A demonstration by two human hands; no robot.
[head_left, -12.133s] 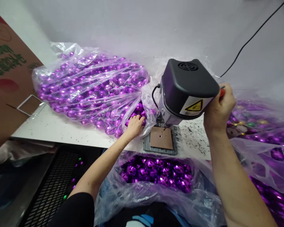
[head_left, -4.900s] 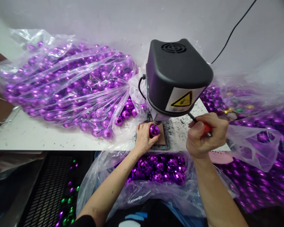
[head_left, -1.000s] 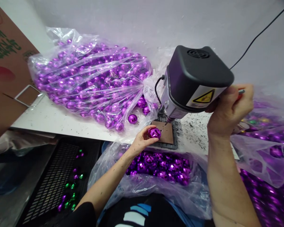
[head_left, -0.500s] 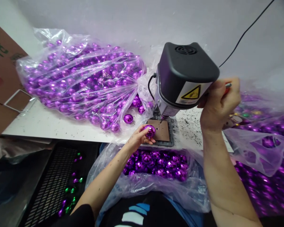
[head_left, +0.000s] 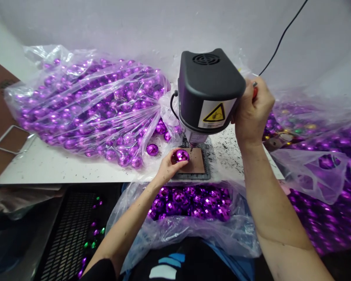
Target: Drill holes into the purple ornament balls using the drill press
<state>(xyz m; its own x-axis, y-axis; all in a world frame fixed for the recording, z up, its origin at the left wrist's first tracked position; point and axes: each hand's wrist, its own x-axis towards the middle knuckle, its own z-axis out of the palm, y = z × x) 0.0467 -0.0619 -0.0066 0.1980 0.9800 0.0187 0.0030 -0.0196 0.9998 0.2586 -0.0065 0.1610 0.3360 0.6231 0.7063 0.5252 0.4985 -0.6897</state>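
A purple faceted mirror ball (head_left: 181, 155) is in my left hand (head_left: 166, 168), the thumb along its near side and the fingers round its left. It is over the left part of a brown board (head_left: 197, 166) on the dark base of a small drill press (head_left: 211, 84). The drill bit (head_left: 191, 148) points down just to the right of the ball, seemingly apart from it. My right hand (head_left: 253, 111) is closed round the red handle (head_left: 254, 92) on the machine's right side. Most of the handle is hidden by my fingers.
An open plastic bag of purple balls (head_left: 193, 203) lies at my lap. A big clear bag (head_left: 96, 105) of balls rests on the white table (head_left: 61, 168) at left, with a loose ball (head_left: 152, 149) nearby. More bagged balls (head_left: 318, 218) stand right. Dark shavings litter the tabletop.
My left hand has turned and brought the ball further over the board, nearer the bit. My right hand has risen slightly with the handle. The whole view has shifted a little.
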